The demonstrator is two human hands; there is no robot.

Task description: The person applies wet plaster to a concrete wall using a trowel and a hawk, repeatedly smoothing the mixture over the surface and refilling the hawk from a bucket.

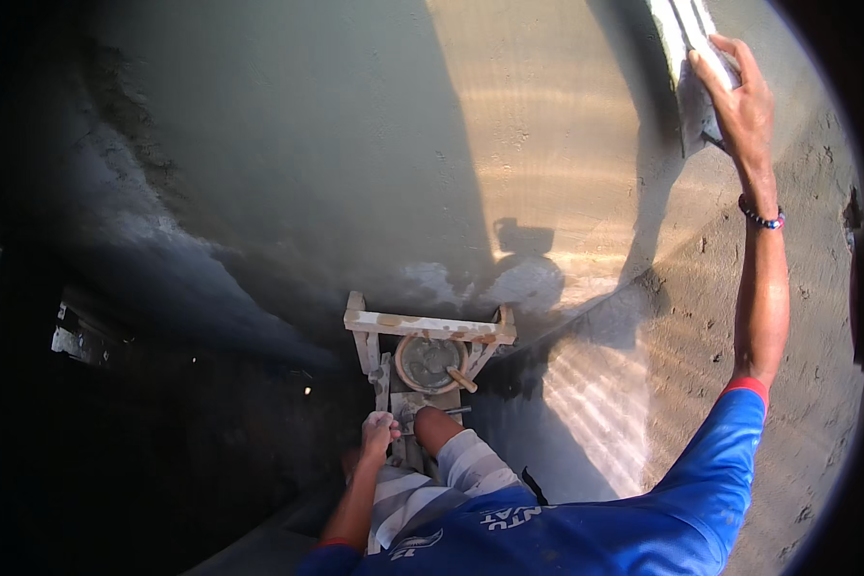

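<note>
A stained wooden frame stands well right of a bright patch amid darkness.

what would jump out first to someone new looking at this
Probably the raised right hand at upper right, gripping a long, flat pale tool. Next, the rounded shadow with a boxy top, cast on the sunlit wall right of centre. Below centre, a round bucket of wet grey mix sits beside a wooden beam.
</note>
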